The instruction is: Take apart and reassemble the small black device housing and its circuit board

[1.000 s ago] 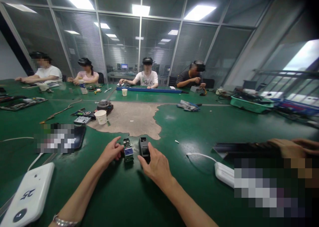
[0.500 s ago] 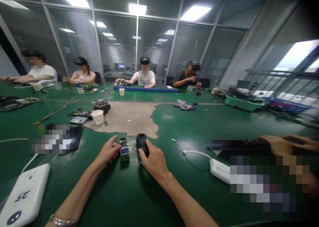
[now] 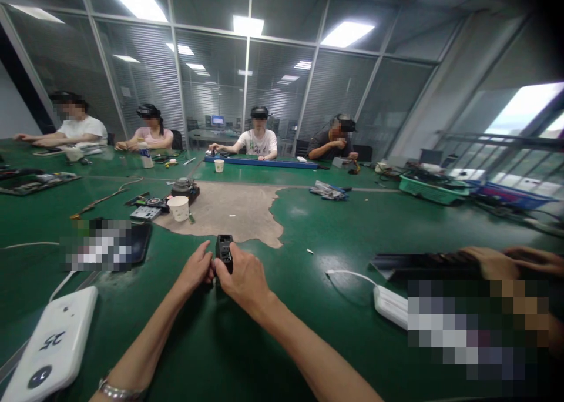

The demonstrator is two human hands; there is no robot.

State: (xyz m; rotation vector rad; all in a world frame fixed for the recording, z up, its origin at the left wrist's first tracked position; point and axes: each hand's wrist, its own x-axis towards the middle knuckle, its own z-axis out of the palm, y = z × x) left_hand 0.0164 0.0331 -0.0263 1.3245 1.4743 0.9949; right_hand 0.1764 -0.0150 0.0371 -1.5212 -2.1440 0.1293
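Observation:
My right hand (image 3: pixel 244 275) grips a black plastic housing (image 3: pixel 224 244) with open slots in its top end, held upright just above the green table. Close against its left side is my left hand (image 3: pixel 197 265), index finger stretched forward and the other fingers curled in. The small circuit board with a blue part, at the left fingertips a moment ago, is now hidden behind the housing and hands. Whether the board sits inside the housing or behind it, I cannot tell.
Left stand a white device marked 25 (image 3: pixel 55 337) and a dark phone-like slab (image 3: pixel 140 241). A paper cup (image 3: pixel 178 208) stands near drive parts (image 3: pixel 145 213). At right, another person's hands (image 3: pixel 497 263) hold a long black part (image 3: pixel 414 264). Several people sit across the table.
My right hand has brought the black housing leftward to my left hand, covering the circuit board. My left hand has stayed nearly in place. The view has shifted slightly.

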